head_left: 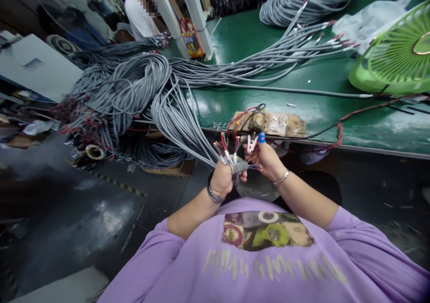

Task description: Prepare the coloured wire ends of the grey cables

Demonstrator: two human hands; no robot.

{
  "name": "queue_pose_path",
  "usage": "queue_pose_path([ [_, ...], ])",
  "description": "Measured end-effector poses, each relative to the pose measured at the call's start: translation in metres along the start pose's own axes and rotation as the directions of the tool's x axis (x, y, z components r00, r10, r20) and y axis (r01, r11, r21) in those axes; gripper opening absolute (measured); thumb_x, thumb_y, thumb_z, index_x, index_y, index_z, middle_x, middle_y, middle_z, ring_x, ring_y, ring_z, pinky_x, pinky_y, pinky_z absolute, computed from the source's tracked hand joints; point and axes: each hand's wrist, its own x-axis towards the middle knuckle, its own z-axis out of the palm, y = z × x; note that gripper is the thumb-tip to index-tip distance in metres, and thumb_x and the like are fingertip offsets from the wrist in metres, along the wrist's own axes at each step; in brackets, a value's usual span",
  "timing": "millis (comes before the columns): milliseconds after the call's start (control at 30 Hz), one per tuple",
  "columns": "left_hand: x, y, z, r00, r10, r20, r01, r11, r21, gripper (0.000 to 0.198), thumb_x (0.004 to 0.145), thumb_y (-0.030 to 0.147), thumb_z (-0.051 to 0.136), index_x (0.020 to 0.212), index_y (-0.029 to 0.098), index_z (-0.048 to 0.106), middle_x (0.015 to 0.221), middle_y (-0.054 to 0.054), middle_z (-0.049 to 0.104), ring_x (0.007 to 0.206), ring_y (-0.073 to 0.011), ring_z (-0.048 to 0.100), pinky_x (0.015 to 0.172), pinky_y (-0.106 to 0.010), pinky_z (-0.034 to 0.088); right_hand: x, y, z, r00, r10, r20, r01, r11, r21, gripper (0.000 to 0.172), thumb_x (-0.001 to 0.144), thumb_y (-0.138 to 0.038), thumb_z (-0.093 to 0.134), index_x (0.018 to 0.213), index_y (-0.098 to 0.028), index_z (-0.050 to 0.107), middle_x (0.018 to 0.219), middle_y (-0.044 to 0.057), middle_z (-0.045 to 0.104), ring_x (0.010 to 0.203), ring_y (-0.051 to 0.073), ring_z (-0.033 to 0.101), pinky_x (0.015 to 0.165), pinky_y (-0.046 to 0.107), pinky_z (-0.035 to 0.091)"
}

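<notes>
My left hand (222, 177) is closed around a bundle of grey cables (202, 152). Their stripped ends fan out above and beside the fist as thin coloured wires (223, 142). Close on its right is my right hand (270, 162), with a blue cover (261, 137) on one fingertip. Its fingers are bent around a small pink tool (251, 144) that looks like a clip or small pliers; the exact kind is too small to tell. Some coloured wires (254, 166) reach toward the right fingers. From the left fist the cables run up to a large grey coil (144, 76).
A taped cardboard piece (285, 123) lies at the front edge of the green table (235, 101). A green fan (396, 54), a plastic bag (372, 20) and another cable coil (309, 2) are at the right. A person in white (137, 16) is behind the table.
</notes>
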Motion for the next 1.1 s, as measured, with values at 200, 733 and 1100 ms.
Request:
queue_pose_path([
  [200, 0.003, -0.004, 0.001, 1.000, 0.000, 0.001, 0.000, 1.000, 0.007, 0.025, 0.057, 0.031, 0.077, 0.060, 0.014, 0.059, 0.048, 0.000, 0.059, 0.039, -0.0093, 0.052, 0.041, -0.021, 0.045, 0.002, -0.007, 0.005, 0.995, 0.099, -0.008, -0.096, 0.984, 0.147, 0.059, 0.065, -0.078, 0.065, 0.074, -0.020, 0.057, 0.065, 0.001, 0.060, 0.061, 0.014, 0.055, 0.057, 0.027, 0.047],
  [733, -0.008, -0.004, -0.001, 1.000, -0.001, -0.007, 0.001, 1.000, 0.031, 0.027, 0.057, 0.032, 0.077, 0.062, 0.014, 0.057, 0.049, 0.001, 0.059, 0.039, -0.0094, 0.052, 0.041, -0.021, 0.045, -0.004, -0.009, -0.001, 0.963, 0.216, 0.161, -0.261, 0.897, 0.357, 0.058, 0.078, -0.076, 0.051, 0.077, -0.019, 0.063, 0.068, 0.002, 0.066, 0.055, 0.011, 0.055, 0.053, 0.023, 0.048],
  [1100, -0.009, -0.005, 0.003, 0.994, 0.066, -0.086, -0.069, 0.997, -0.038, 0.028, 0.057, 0.033, 0.078, 0.064, 0.014, 0.058, 0.050, 0.001, 0.060, 0.040, -0.0091, 0.052, 0.041, -0.020, 0.046, -0.005, -0.004, -0.004, 0.983, 0.142, 0.120, -0.171, 0.942, 0.289, 0.037, 0.083, -0.055, 0.064, 0.082, -0.018, 0.067, 0.070, 0.000, 0.066, 0.055, 0.009, 0.053, 0.054, 0.022, 0.045],
])
